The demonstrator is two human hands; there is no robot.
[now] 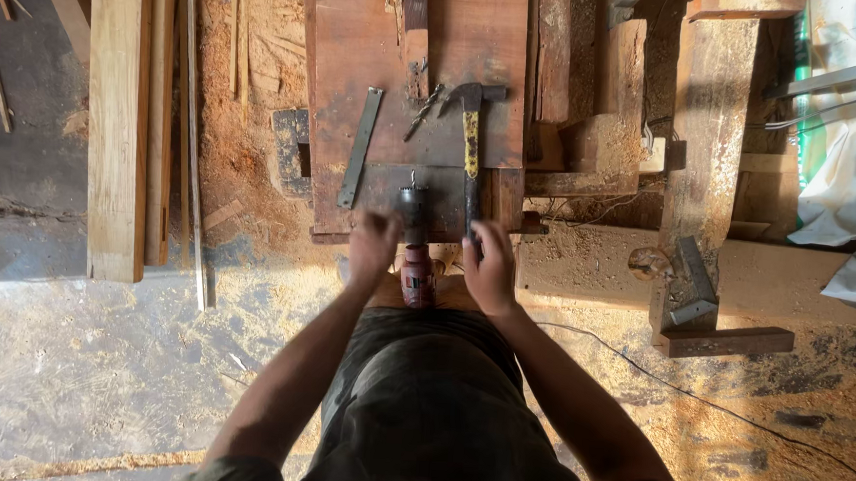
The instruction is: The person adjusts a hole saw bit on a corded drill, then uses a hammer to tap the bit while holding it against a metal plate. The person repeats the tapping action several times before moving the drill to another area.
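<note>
While both hands flank it, drill (416,255) lies between them, long axis pointing away; left hand (373,247) and right hand (491,265) loosely curled, grip unclear.

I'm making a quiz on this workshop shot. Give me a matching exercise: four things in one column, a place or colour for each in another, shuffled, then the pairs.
Things:
1. hammer
2. flat metal bar
3. power drill
4. pale plank

Descriptions:
A. between the left hand and the right hand
B. far left, lying along the floor
C. yellow handle, head pointing away from the person
D. grey, lying slanted on the reddish board, left of the hammer

Pairs: 1-C, 2-D, 3-A, 4-B
</note>
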